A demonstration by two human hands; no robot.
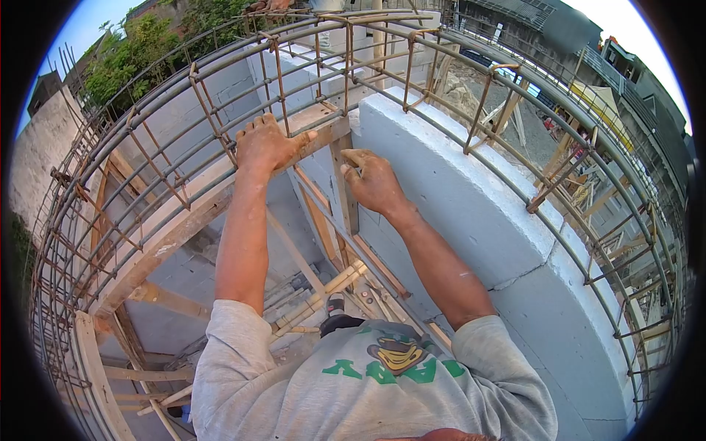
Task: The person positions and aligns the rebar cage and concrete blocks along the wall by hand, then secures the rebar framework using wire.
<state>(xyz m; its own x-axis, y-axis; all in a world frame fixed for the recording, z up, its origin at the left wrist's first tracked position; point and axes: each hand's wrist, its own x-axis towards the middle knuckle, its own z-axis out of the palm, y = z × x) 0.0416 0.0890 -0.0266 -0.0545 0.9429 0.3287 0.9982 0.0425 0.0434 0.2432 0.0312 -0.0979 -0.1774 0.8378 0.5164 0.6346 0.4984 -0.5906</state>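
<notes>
My left hand (pixel 268 145) rests on top of a wooden beam (pixel 213 187), its fingers curled over the edge close to the steel bars and its thumb pointing right. Beside the wooden post (pixel 343 180), under the beam's right end, my right hand (pixel 373 180) is held with fingers curled and thumb drawn in. What it holds, if anything, is too small or hidden to tell. A long cage of tied reinforcing bars (pixel 279 81) runs just above and beyond both hands. To the right of my right hand stands a wall of pale blocks (pixel 448 176).
Below me are wooden braces (pixel 294 253), bamboo poles (pixel 316 298) and my shoe (pixel 335 303). A wooden plank (pixel 99 375) stands at lower left. Past the block wall lies a gravel yard (pixel 526 110) with timber; trees (pixel 136 70) are at upper left.
</notes>
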